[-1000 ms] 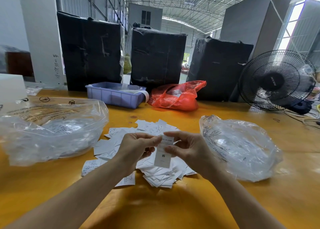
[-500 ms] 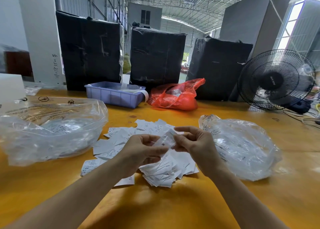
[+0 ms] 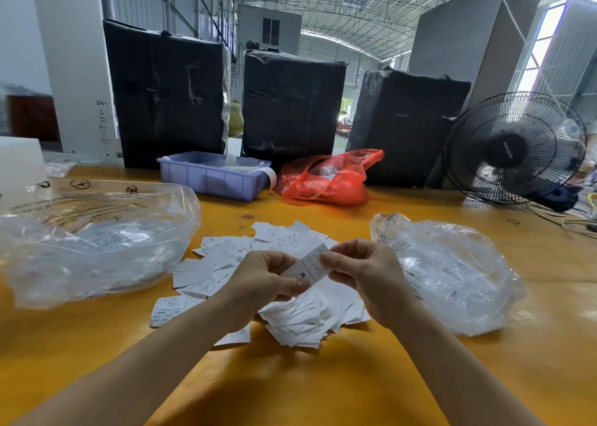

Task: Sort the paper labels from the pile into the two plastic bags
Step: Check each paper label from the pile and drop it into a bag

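Both hands up over heap of small white paper labels (image 3: 284, 283) on yellow worktop (image 3: 323, 387). L hand (image 3: 261, 280) & R hand (image 3: 361, 274): fingers pinched on one narrow white label strip (image 3: 309, 266), "M" showing. Prob. v. light, floppy, creases easily; grip by ends. Large clear plastic bag (image 3: 97, 245) to left, smaller clear plastic bag (image 3: 452, 274) to right; open worktop nearside.
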Action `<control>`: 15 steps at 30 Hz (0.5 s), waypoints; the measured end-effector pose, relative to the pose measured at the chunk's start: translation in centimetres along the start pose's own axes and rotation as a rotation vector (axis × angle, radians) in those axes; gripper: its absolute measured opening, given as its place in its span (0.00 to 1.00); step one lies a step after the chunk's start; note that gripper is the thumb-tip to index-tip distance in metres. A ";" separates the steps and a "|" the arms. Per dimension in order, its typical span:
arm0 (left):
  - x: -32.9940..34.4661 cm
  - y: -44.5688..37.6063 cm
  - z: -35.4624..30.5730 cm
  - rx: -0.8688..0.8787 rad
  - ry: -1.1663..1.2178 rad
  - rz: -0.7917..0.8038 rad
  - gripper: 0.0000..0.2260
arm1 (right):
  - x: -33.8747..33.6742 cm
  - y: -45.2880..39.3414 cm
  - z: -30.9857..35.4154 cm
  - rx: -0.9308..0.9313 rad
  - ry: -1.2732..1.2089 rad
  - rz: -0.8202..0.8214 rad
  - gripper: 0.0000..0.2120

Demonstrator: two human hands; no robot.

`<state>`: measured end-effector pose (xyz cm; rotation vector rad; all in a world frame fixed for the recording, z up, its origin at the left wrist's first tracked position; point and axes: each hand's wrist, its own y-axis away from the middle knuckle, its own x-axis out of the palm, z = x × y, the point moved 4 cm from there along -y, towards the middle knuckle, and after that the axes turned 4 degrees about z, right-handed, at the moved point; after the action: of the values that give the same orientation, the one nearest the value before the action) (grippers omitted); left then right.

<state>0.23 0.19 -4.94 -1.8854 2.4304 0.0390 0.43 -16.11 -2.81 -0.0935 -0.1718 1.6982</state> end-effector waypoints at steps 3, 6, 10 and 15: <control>0.2 0.1 0.3 -0.079 0.009 0.075 0.12 | -0.1 0.0 0.0 -0.028 0.040 -0.043 0.05; 0.4 0.2 0.1 -0.133 0.157 0.114 0.17 | -0.1 0.1 0.2 -0.091 0.145 -0.060 0.05; -0.3 0.1 0.1 -0.157 0.210 0.041 0.08 | 0.2 0.2 0.2 -0.102 0.132 -0.040 0.05; -0.8 0.0 0.0 -0.158 0.266 -0.004 0.06 | 0.0 0.1 0.0 -0.090 0.109 -0.024 0.08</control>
<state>0.47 0.94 -4.86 -2.0820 2.6659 -0.0225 0.34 -16.09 -2.87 -0.2494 -0.1678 1.6573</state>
